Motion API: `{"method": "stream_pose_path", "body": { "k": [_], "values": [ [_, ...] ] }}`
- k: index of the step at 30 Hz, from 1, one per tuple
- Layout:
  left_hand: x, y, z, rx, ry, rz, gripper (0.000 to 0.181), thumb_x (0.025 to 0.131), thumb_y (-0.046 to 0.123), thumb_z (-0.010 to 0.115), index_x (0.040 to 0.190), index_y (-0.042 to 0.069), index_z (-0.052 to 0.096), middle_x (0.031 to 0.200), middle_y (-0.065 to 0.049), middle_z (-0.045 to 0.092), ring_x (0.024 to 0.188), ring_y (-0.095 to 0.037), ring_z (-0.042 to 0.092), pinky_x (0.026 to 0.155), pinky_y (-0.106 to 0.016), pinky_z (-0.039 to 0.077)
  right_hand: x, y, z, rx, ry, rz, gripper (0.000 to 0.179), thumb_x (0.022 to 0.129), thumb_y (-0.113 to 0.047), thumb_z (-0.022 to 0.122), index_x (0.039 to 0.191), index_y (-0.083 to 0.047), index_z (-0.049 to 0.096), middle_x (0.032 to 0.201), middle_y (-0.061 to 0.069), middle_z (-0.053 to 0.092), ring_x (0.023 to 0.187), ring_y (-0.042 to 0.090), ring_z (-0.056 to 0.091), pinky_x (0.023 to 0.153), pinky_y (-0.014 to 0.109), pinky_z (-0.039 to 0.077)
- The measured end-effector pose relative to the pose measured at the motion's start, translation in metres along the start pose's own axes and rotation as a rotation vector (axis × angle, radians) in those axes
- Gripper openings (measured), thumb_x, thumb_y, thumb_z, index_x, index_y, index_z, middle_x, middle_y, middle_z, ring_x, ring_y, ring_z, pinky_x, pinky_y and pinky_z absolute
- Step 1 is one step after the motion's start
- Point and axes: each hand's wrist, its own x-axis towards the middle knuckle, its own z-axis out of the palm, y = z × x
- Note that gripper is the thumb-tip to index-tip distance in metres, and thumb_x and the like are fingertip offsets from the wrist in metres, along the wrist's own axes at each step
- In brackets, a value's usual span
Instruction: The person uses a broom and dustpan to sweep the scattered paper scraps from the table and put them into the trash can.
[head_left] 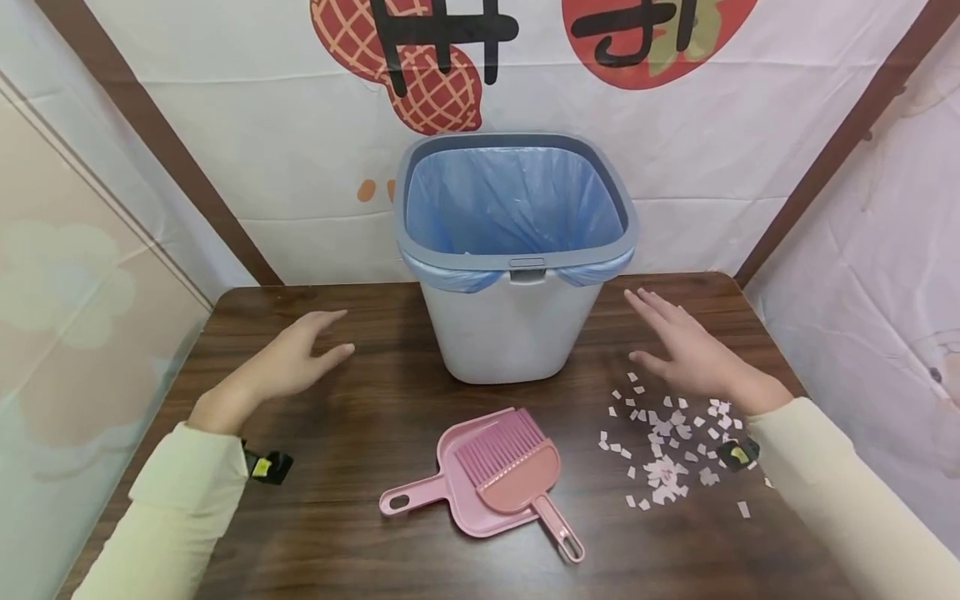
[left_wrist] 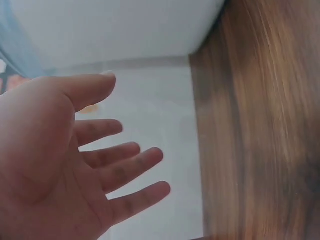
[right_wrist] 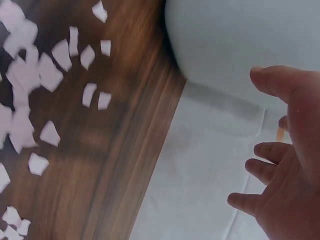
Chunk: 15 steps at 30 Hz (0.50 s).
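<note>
A white trash bin (head_left: 510, 333) with a grey rim and a blue liner bag (head_left: 517, 200) stands at the back of the table. My left hand (head_left: 288, 358) is held over the table to the bin's left, fingers spread and holding nothing. On the other side, my right hand (head_left: 686, 350) hovers to the right of the bin, its fingers extended and the palm bare. Below and partly under that hand in the head view lie scattered white paper scraps (head_left: 663, 475). In front of the bin, a pink dustpan (head_left: 457, 467) carries a small pink brush (head_left: 517, 483) on top.
The dark wooden table (head_left: 322, 533) ends just behind the bin, where a white printed cloth (head_left: 315, 167) hangs. More cloth (head_left: 870, 217) closes off the right side, with another panel (head_left: 90, 250) at the left. Each wrist wears a small black camera strap (head_left: 270, 467).
</note>
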Motion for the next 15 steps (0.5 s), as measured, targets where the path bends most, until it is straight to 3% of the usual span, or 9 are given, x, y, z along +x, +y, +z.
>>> {"method": "stream_pose_path", "body": {
  "k": [4, 8, 11, 15],
  "values": [
    [-0.027, 0.01, 0.009, -0.043, 0.039, 0.037, 0.064, 0.105, 0.025, 0.06, 0.152, -0.01, 0.034, 0.15, -0.034, 0.037, 0.13, -0.052, 0.047, 0.106, -0.066, 0.038, -0.01, -0.011, 0.01, -0.024, 0.017, -0.062, 0.086, 0.092, -0.014, 0.075, 0.16, -0.001, 0.023, 0.16, 0.029, 0.028, 0.147, 0.049, 0.025, 0.117, 0.066, 0.021],
    [-0.051, 0.012, 0.023, -0.08, 0.06, 0.058, 0.06, 0.104, 0.023, 0.061, 0.15, -0.009, 0.038, 0.149, -0.032, 0.041, 0.129, -0.053, 0.047, 0.104, -0.067, 0.04, -0.019, -0.022, 0.02, -0.045, -0.019, -0.079, 0.086, 0.093, -0.015, 0.074, 0.161, -0.003, 0.022, 0.162, 0.026, 0.027, 0.148, 0.046, 0.026, 0.118, 0.063, 0.024],
    [-0.063, 0.015, 0.035, -0.086, 0.081, 0.08, 0.056, 0.104, 0.021, 0.062, 0.148, -0.008, 0.042, 0.147, -0.031, 0.044, 0.129, -0.053, 0.048, 0.102, -0.068, 0.041, -0.026, -0.03, 0.024, -0.064, -0.043, -0.11, 0.085, 0.092, -0.015, 0.075, 0.161, -0.007, 0.026, 0.163, 0.021, 0.028, 0.149, 0.042, 0.027, 0.118, 0.059, 0.026],
    [-0.07, 0.023, 0.053, -0.113, 0.107, 0.104, 0.053, 0.102, 0.019, 0.064, 0.146, -0.005, 0.046, 0.146, -0.029, 0.048, 0.131, -0.051, 0.047, 0.104, -0.068, 0.039, -0.033, -0.038, 0.032, -0.103, -0.024, -0.237, 0.083, 0.088, -0.011, 0.079, 0.159, -0.011, 0.035, 0.162, 0.018, 0.033, 0.148, 0.039, 0.031, 0.122, 0.054, 0.022]
  ]
}}
